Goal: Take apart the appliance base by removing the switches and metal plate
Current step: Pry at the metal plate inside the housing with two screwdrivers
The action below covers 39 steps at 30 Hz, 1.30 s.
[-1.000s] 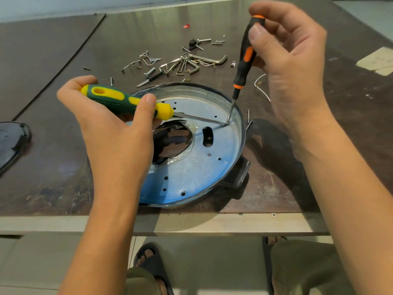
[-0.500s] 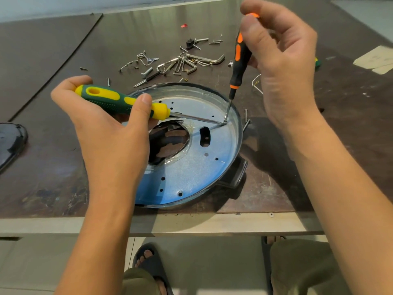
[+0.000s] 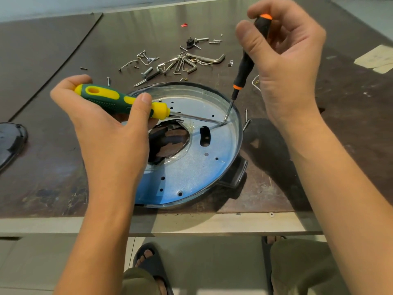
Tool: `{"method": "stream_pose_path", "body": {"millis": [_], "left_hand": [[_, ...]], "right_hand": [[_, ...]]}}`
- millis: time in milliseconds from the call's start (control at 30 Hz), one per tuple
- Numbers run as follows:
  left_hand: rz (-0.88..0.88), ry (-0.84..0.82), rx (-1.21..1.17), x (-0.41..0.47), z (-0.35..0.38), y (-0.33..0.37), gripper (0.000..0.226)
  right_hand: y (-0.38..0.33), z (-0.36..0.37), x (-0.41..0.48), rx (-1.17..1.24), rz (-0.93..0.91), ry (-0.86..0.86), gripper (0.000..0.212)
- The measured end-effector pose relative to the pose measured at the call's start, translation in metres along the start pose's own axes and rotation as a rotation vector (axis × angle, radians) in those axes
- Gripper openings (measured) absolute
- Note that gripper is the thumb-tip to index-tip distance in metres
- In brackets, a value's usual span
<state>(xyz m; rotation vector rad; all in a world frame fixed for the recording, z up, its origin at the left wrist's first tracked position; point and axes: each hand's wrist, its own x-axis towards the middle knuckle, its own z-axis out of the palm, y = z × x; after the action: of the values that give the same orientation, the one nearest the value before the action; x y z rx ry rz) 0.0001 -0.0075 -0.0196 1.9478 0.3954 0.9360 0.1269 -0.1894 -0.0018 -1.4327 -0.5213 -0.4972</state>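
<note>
The fingers (image 3: 141,105) of my left hand (image 3: 110,133) were curled round the green-and-yellow screwdriver (image 3: 114,101), thumb pressed over the handle, so that its long shaft lay nearly flat across the work. My right hand (image 3: 285,67) pinched the top of the black-and-orange screwdriver (image 3: 244,69), which stood steeply, a grip suited to twirling rather than forcing. Both tips met at one spot near the right rim of the metal plate (image 3: 191,167). I judged that the flat blade was there to lever or steady while the slim one worked a fastener, though the fastener itself was too small to make out.

The plate sat inside the appliance base (image 3: 236,175), whose dark shell showed round its edge and through the central hole. The base lay on the desk (image 3: 53,167) close to the near edge, within easy reach of both wrists. Two screws (image 3: 246,118) lay just beside the rim. Farther back, a scatter of screws and hex keys (image 3: 182,62) lay away from the work. I saw no switch on the base. A dark glossy cover (image 3: 10,141) lay at the desk's left edge.
</note>
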Motion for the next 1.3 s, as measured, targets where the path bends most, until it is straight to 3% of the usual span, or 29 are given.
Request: {"method": "stream_pose_path", "body": {"millis": [233,400,567,800,933,1067,1233,1300], "left_hand": [[-0.010,0.001,0.002,0.0000,-0.0001,0.0004,0.039],[-0.004,0.016,-0.015,-0.0010,0.0000,0.0021,0.039],[0.018,0.006,0.010,0.0014,-0.0007,0.0018,0.037],[0.016,-0.017,-0.070,0.0012,-0.0003,0.0034,0.031],[-0.001,-0.016,-0.203,0.0017,0.0016,0.0034,0.054],[-0.011,-0.011,-0.198,0.0014,0.0014,0.0025,0.056],[-0.007,-0.025,-0.217,0.0021,0.0007,0.0018,0.056],[-0.007,-0.030,-0.227,0.0015,0.0008,0.0018,0.056]], "right_hand": [[0.0005,-0.0029,-0.0005,0.121,0.109,-0.035,0.031],[-0.0008,-0.0024,0.0000,-0.019,0.014,-0.051,0.027],[-0.0017,-0.0030,-0.0009,0.158,0.109,-0.045,0.027],[-0.0007,-0.0026,0.0002,0.054,0.048,-0.065,0.026],[-0.0019,-0.0035,0.0002,0.140,0.129,-0.041,0.024],[-0.0015,-0.0021,-0.0009,-0.002,0.022,-0.063,0.026],[-0.0044,-0.0043,-0.0007,0.144,0.119,-0.080,0.028],[-0.0054,-0.0037,-0.0010,0.080,0.084,-0.090,0.024]]}}
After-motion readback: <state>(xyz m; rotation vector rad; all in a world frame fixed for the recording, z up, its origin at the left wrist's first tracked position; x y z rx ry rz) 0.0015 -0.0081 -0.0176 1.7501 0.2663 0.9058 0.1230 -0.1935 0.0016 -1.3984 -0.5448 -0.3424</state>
